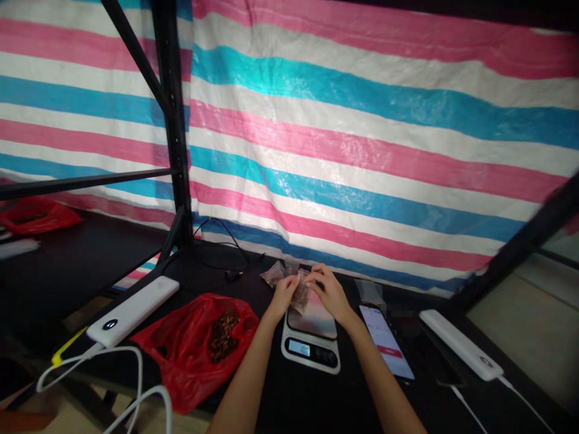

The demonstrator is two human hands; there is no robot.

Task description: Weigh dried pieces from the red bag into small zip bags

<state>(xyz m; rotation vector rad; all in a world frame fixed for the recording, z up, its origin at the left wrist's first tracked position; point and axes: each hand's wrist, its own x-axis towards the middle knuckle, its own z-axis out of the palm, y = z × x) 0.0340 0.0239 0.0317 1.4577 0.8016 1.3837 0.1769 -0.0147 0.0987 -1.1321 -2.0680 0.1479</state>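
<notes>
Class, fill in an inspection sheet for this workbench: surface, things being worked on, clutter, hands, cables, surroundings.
Surface: black table, dimly lit.
Job's things: small clear bag with brownish contents, held over the kitchen scale, whose display is lit; red bag lying open left of the scale with brown pieces inside.
Clutter: phone with lit screen right of the scale; second red bag far left.
Grippers: left hand and right hand both pinch the small clear bag.
Cables: white cables run from the left power bank and the right power bank; black cable at the back.
Surroundings: striped tarp behind; black metal frame.
</notes>
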